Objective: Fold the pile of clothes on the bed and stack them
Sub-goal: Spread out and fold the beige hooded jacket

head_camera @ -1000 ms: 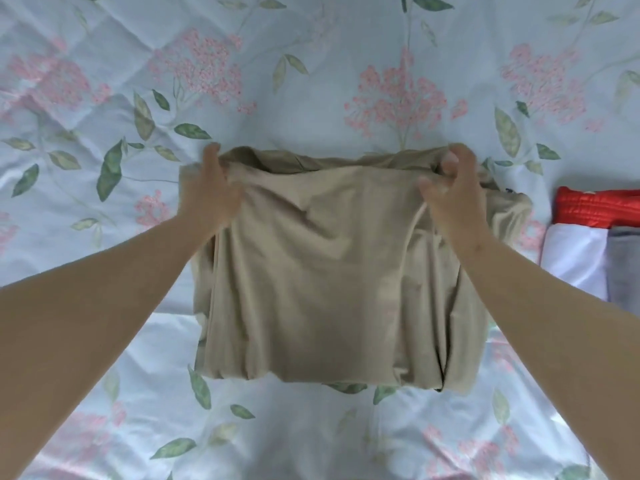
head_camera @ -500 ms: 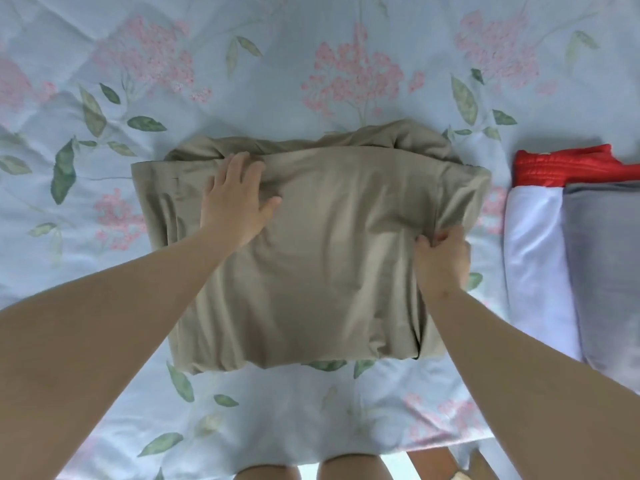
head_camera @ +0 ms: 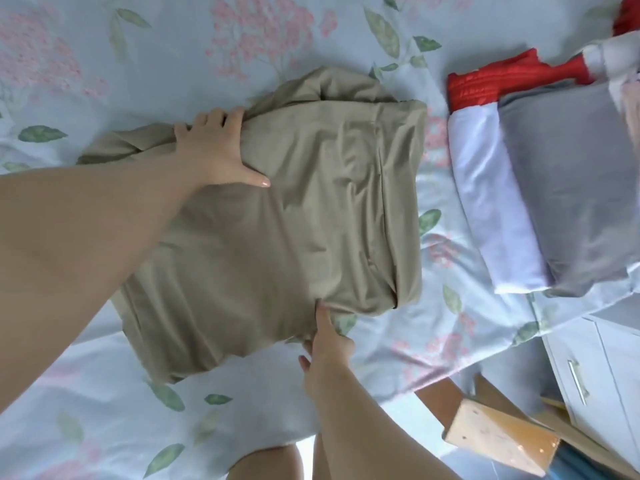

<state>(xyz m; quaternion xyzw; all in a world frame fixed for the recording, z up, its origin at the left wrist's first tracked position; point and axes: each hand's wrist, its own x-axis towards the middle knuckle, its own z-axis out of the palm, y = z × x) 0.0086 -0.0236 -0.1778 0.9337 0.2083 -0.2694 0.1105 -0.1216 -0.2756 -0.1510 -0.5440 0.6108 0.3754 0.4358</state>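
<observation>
Garment (head_camera: 311, 202) pressed under left hand (head_camera: 214, 150)

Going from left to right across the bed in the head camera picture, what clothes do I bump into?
tan garment → white folded garment → grey folded garment. The red one is left out because it overlaps the others.
</observation>
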